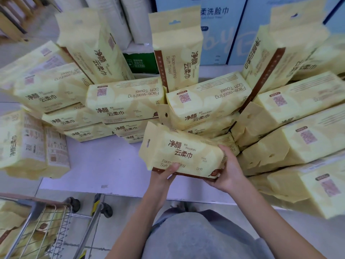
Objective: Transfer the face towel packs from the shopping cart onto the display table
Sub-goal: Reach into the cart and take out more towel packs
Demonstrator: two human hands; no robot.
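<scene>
the pale display table [104, 165] carries yellow face towel packs [125, 101] over most of its top. in the middle they lie flat in low stacks, one on another. behind these, three upright packs [177, 49] stand on end. on the right a larger pile [298, 128] slopes in layers down to the near edge. at the left end two side packs [28, 144] lie with their printed backs showing. a green box [140, 62] sits at the back between the standing ones, with blue-and-white cartons [214, 25] behind it.

Pale yellow packs [183, 152] with dark brown lettering and brown edge bands; white counter [104, 165]; pale blue boxes [220, 34]; grey metal cart [56, 221].
</scene>
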